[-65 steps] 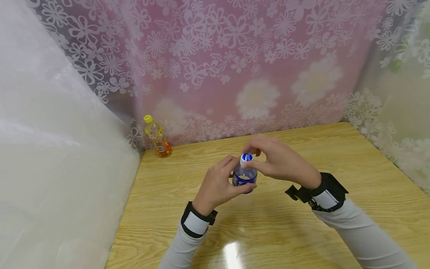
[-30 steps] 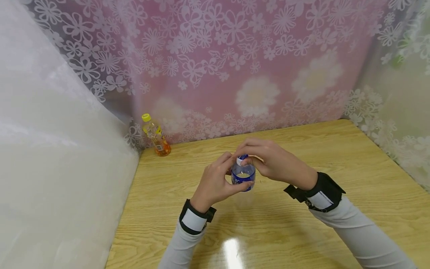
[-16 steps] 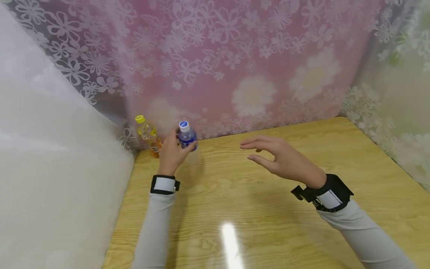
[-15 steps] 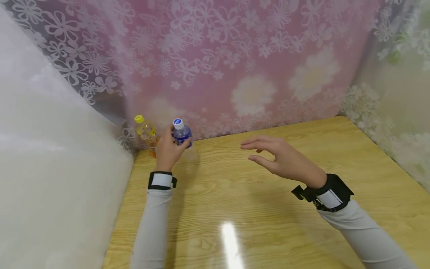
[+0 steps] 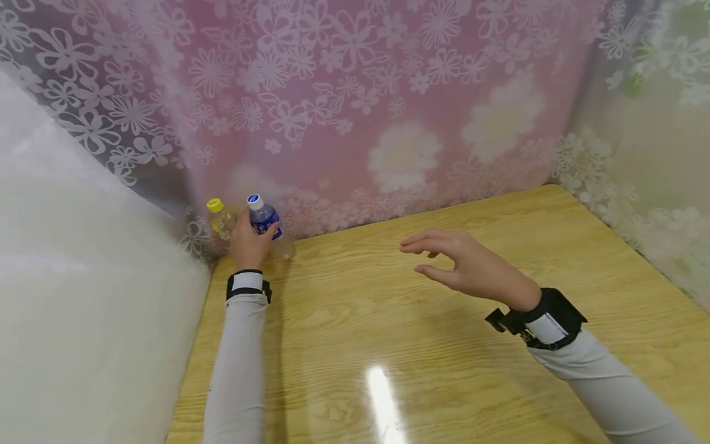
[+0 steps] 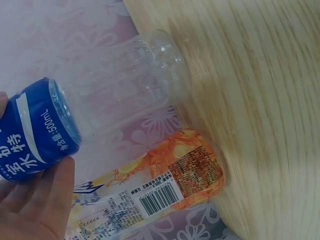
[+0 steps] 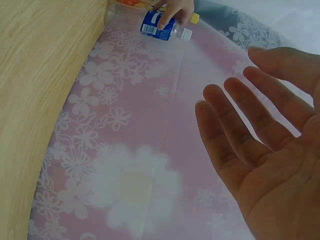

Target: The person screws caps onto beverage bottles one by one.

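Observation:
My left hand [image 5: 248, 245] grips a clear plastic bottle [image 5: 264, 221] with a blue label and a white cap with a blue top, at the back left of the table. The left wrist view shows its see-through base [image 6: 165, 65] right at the tabletop. Close beside it on the left stands a yellow-capped bottle [image 5: 222, 220], its lower part hidden behind my left hand in the head view. In the left wrist view its orange label [image 6: 195, 170] and barcode show. My right hand [image 5: 463, 262] hovers over the table with relaxed fingers, holding nothing.
The wooden table [image 5: 355, 320] meets a pink flowered curtain [image 5: 344, 111] along its back edge. A pale sheet [image 5: 83, 277] hangs along the left side, and another flowered sheet [image 5: 654, 185] along the right.
My left hand has carried the blue-labelled bottle from the table's middle to the back left, next to the yellow-capped bottle. My right hand has let go of the white cap and moved slightly right.

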Available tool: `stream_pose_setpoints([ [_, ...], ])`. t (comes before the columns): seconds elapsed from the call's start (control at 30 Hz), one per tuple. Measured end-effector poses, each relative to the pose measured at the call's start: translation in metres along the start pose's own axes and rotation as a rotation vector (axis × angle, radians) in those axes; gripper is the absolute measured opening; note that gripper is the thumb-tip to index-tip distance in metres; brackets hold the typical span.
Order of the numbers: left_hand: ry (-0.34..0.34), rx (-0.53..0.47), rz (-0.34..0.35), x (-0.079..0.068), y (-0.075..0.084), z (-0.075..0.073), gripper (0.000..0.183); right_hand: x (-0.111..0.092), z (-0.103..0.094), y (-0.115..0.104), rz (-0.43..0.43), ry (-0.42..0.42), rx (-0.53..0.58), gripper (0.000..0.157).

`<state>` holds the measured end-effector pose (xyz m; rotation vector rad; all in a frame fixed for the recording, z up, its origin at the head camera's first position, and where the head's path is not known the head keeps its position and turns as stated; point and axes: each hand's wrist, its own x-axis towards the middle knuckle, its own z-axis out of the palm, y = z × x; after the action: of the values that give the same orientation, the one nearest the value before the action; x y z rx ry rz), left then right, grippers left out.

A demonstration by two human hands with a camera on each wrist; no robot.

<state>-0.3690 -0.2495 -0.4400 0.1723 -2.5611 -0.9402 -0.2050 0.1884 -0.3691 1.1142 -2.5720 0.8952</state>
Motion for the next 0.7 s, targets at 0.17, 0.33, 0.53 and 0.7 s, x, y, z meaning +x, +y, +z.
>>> stream_pose_setpoints([
  [0.17,0.023,0.046,-0.028,-0.005,-0.008,-0.007,0.086,0.0,0.01,0.004,-0.001,-0.023,0.025,0.043],
  [0.33,0.061,0.047,-0.036,-0.015,-0.019,-0.013,0.086,-0.001,0.022,0.013,0.054,-0.063,0.047,0.04],
  [0.53,0.201,0.05,0.051,-0.04,-0.024,-0.01,0.084,-0.015,0.034,0.059,0.244,-0.033,-0.009,0.036],
  [0.7,0.243,0.155,0.197,-0.072,-0.01,0.003,0.073,-0.031,0.04,0.111,0.387,0.02,-0.115,0.044],
])
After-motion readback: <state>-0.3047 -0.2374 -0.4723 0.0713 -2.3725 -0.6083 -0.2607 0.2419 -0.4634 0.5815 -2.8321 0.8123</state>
